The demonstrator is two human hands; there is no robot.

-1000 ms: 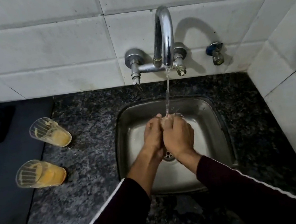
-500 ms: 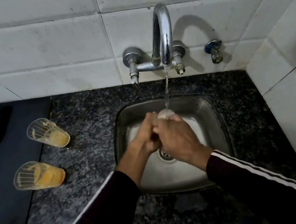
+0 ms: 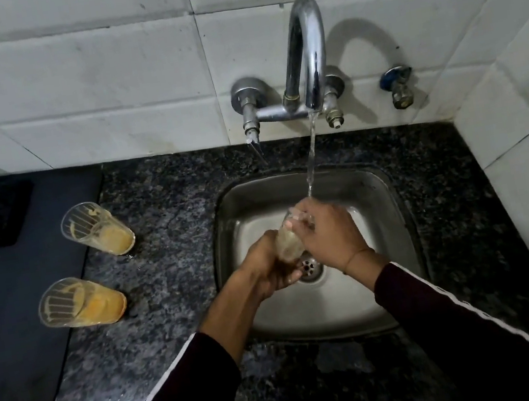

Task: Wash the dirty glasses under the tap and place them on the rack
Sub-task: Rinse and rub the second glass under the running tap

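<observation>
Head view shows a white tiled wall [image 3: 99, 87] behind a dark speckled stone surface [image 3: 177, 318]. On the left of the surface lies a dark mat [image 3: 9, 327]. A steel sink [image 3: 388, 250] is set into the surface, with its drain [image 3: 309, 267] near the middle. A chrome tap [image 3: 306, 55] is fixed to the wall above the sink, and a thin stream of water [image 3: 311, 158] falls from its spout. A small valve [image 3: 398, 89] sits on the wall to the right of the tap.

Both arms in dark sleeves reach over the sink. The left hand [image 3: 267, 269] grips the lower part of a glass [image 3: 288, 246], fingers curled round it. The right hand [image 3: 329, 235] grips the upper part near the rim, where the water lands. The glass is held tilted above the drain, between the two hands.

Two more dirty glasses stand on the surface at the mat's edge, well apart from the sink: far glass [image 3: 98, 230] and near glass [image 3: 80, 304], both with orange residue.
</observation>
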